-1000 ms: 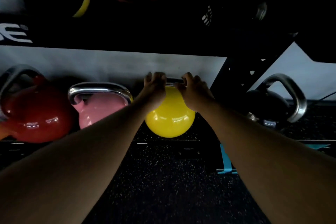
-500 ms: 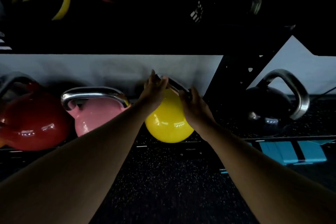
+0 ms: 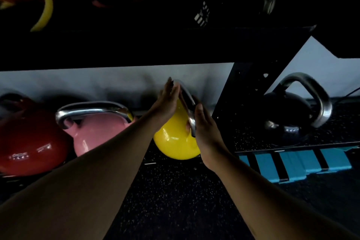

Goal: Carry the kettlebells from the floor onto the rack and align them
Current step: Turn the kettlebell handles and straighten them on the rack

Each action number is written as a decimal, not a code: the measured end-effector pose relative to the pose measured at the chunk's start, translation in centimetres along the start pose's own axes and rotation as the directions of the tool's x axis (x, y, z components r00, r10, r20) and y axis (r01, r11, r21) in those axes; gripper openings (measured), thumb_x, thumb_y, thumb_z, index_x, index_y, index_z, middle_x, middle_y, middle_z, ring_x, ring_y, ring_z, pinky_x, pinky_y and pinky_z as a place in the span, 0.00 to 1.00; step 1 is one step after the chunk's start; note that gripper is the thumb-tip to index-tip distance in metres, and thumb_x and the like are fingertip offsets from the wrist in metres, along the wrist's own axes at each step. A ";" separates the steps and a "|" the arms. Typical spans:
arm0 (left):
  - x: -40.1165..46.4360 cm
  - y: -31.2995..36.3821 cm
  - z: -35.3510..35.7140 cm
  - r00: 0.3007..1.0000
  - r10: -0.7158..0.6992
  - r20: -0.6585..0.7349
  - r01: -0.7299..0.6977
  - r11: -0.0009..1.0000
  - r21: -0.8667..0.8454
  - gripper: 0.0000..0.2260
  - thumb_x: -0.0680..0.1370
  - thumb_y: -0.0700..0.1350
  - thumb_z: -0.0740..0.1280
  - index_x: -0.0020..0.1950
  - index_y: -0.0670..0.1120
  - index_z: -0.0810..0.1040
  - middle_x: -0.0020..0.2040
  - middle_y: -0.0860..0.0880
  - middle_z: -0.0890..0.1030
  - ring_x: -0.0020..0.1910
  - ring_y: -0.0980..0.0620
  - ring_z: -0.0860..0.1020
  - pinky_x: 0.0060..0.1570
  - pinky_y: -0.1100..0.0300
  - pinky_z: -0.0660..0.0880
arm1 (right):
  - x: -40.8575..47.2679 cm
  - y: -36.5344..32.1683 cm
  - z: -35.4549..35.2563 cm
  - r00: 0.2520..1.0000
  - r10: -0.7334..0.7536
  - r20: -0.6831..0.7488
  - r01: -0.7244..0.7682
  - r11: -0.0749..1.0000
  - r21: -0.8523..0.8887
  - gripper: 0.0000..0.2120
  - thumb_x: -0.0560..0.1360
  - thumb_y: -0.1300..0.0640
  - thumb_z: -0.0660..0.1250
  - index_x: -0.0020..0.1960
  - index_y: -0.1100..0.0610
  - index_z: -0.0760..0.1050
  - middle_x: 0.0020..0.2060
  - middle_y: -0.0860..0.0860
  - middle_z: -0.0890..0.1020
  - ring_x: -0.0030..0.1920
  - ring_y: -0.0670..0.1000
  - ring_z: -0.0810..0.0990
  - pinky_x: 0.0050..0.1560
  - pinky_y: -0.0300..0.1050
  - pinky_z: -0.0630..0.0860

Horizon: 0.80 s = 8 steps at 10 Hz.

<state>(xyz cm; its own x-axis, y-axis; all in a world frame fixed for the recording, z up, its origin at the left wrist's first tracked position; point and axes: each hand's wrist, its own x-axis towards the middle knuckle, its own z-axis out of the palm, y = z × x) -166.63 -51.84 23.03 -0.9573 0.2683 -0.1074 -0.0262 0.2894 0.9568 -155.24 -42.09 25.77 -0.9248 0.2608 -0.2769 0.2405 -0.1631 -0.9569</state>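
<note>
A yellow kettlebell (image 3: 175,142) with a steel handle (image 3: 188,99) stands on the rack's low tier (image 3: 150,163), to the right of a pink kettlebell (image 3: 97,132) and a red kettlebell (image 3: 29,142). The yellow one's handle runs slantwise from far left to near right. My left hand (image 3: 167,103) lies flat against the handle's far end, fingers straight. At the handle's near end is my right hand (image 3: 206,130), its thumb tucked behind the bar. A black kettlebell (image 3: 286,115) with a steel handle sits right of the rack's upright.
A dark upper shelf (image 3: 136,48) hangs low over the row. The black perforated upright (image 3: 243,93) stands just right of the yellow kettlebell. A blue striped block (image 3: 292,163) lies on the speckled rubber floor (image 3: 175,200) at the right. Yellow and red bands (image 3: 44,9) hang top left.
The yellow kettlebell's handle has turned from level across to slanting front-to-back. Both hands went from curled over the bar to flat along it. The view has shifted slightly right.
</note>
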 end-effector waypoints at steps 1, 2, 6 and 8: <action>0.1 -0.3 0.1 1.000 0.013 0.004 -0.013 0.999 -0.030 0.24 0.84 0.50 0.49 0.79 0.48 0.48 0.80 0.47 0.52 0.78 0.52 0.51 0.69 0.65 0.50 | 0.4 0.1 0.4 1.000 -0.013 0.019 0.012 0.999 0.048 0.20 0.84 0.50 0.49 0.74 0.50 0.67 0.69 0.52 0.75 0.66 0.50 0.75 0.42 0.24 0.75; 0.5 0.0 0.4 1.000 0.015 0.002 -0.015 0.994 -0.111 0.23 0.85 0.46 0.47 0.79 0.44 0.48 0.79 0.48 0.53 0.78 0.53 0.50 0.65 0.75 0.51 | 0.9 0.9 1.9 0.999 -0.039 0.027 0.036 0.995 0.089 0.20 0.85 0.52 0.50 0.75 0.51 0.65 0.66 0.53 0.75 0.58 0.49 0.76 0.39 0.26 0.76; 0.4 0.3 -0.2 0.998 0.048 0.031 -0.049 0.998 0.025 0.22 0.85 0.48 0.49 0.78 0.42 0.57 0.78 0.47 0.59 0.78 0.51 0.55 0.58 0.81 0.51 | 1.4 1.6 3.5 0.998 -0.070 -0.011 0.070 0.990 0.121 0.20 0.84 0.48 0.49 0.76 0.46 0.62 0.70 0.53 0.73 0.64 0.53 0.75 0.59 0.43 0.75; 0.8 -0.4 0.1 0.998 0.056 -0.003 -0.056 0.998 0.001 0.22 0.85 0.49 0.47 0.78 0.45 0.57 0.78 0.45 0.60 0.77 0.49 0.57 0.70 0.65 0.53 | 1.0 2.1 2.7 0.996 -0.089 -0.005 0.089 0.995 -0.055 0.21 0.83 0.46 0.49 0.75 0.44 0.62 0.58 0.52 0.78 0.47 0.43 0.77 0.41 0.27 0.75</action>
<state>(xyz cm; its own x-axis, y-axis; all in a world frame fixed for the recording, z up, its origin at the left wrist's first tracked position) -167.33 -51.65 22.53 -0.9581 0.2814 -0.0533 0.0272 0.2746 0.9612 -156.42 -44.73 23.68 -0.9410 0.2794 -0.1907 0.1730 -0.0871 -0.9811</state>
